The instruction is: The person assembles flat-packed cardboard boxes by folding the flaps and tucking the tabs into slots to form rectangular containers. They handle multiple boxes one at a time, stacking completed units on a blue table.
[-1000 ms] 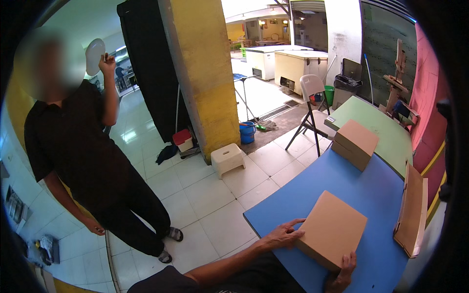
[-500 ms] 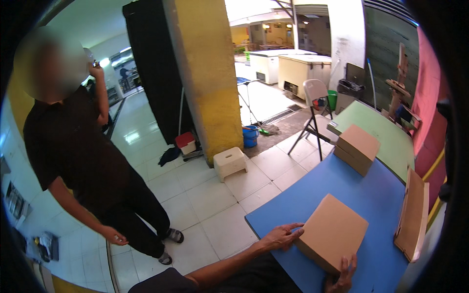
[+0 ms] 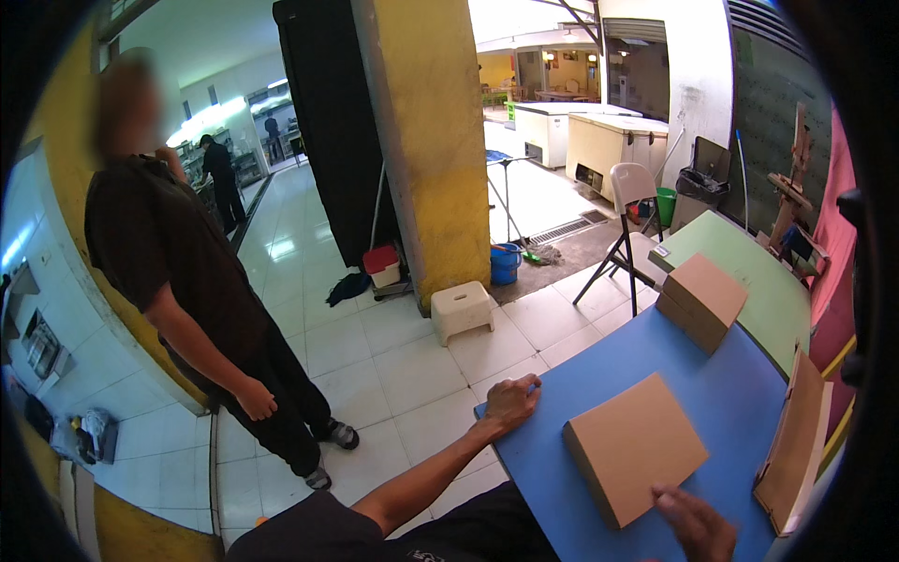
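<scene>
A closed brown cardboard box (image 3: 639,448) lies flat on the blue table (image 3: 562,398) in front of me. My left hand (image 3: 510,400) rests at the table's left corner with its fingers curled in, apart from the box; nothing shows in it. Close to the box's near right corner is my right hand (image 3: 695,525), slightly blurred, its fingers stretched out and not wrapped around anything. Whether its fingertips touch the box I cannot tell.
Stacked brown boxes (image 3: 702,302) sit where the blue table meets a green table (image 3: 740,267). An upright cardboard piece (image 3: 794,445) stands along the right edge. A person (image 3: 201,281) stands at left. Beyond are a stool (image 3: 463,313) and a folding chair (image 3: 634,225).
My left hand has left the box's side and moved to the table corner, curling its fingers. My right hand has shifted rightward off the box's near side. The view has turned left.
</scene>
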A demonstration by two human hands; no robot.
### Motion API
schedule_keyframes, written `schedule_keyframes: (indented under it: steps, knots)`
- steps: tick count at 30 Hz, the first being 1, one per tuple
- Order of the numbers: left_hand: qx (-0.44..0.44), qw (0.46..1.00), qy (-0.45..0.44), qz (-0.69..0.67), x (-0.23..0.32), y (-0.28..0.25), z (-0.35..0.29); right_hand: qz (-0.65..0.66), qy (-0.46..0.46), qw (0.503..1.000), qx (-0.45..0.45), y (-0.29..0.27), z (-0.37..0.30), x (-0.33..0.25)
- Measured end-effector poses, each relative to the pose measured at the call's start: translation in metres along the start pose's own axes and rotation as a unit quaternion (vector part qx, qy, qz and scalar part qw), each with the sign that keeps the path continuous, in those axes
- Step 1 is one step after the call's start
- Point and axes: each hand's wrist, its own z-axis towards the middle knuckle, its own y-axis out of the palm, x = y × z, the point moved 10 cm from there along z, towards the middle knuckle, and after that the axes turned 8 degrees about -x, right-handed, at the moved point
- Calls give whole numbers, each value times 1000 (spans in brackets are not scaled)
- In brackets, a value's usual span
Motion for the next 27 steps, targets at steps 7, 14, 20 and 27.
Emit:
schedule_keyframes:
  steps: [7,14,20,27]
  knots:
    - [14,1000,5,22,5,-5,0,191,-134,968,98,-16,-4,-22]
    - [18,998,-15,56,5,-4,-2,416,-176,892,-30,-17,-19,-40]
    - [21,998,-4,59,6,-4,-2,326,-240,911,78,-31,-17,-49]
    - [22,999,4,43,9,-5,-4,337,-248,903,100,-24,-17,-52]
